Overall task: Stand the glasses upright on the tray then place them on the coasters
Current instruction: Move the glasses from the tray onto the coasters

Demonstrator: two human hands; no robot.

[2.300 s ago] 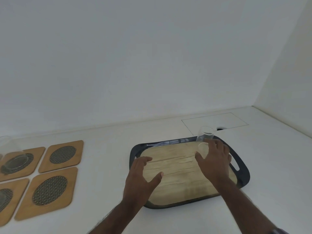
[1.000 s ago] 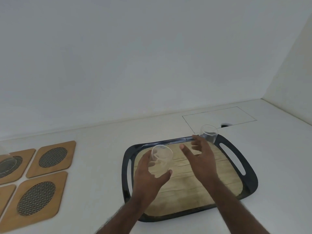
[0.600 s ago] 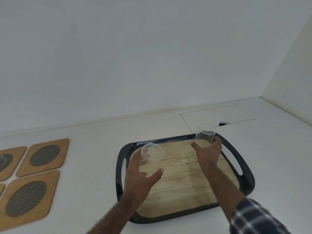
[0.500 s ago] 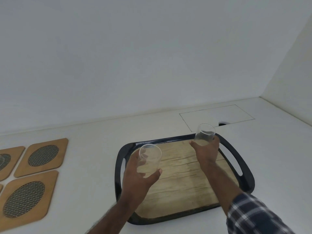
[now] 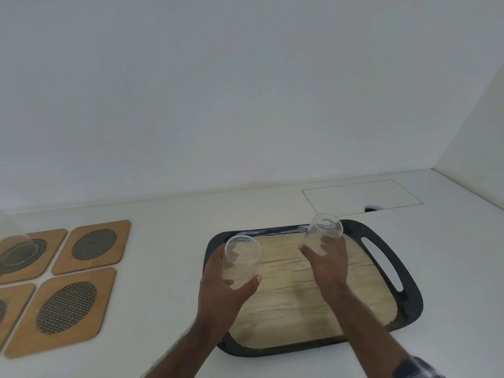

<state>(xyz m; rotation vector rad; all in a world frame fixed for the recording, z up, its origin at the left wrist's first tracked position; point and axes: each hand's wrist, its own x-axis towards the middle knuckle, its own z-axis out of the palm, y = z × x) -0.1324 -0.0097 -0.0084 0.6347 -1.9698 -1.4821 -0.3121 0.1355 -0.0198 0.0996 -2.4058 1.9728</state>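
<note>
A black tray (image 5: 409,290) with a wood-look floor lies on the white counter. My left hand (image 5: 223,293) grips a clear glass (image 5: 241,257) upright over the tray's left edge. My right hand (image 5: 327,263) grips a second clear glass (image 5: 323,236) upright above the tray's far side. To the left lie several wooden coasters with dark mesh ovals. One coaster (image 5: 92,246) and the one in front of it (image 5: 62,309) are bare. A third glass (image 5: 13,241) stands on the far-left coaster (image 5: 49,264).
The white wall runs behind the counter and a side wall closes off the right. A rectangular hatch outline (image 5: 360,197) with a small dark notch (image 5: 370,210) sits behind the tray. Another coaster (image 5: 11,304) is cut off at the left edge.
My left hand took a glass off the tray and holds it upright. My right hand closed on the far glass and lifted it. The view has shifted right, bringing more coasters in.
</note>
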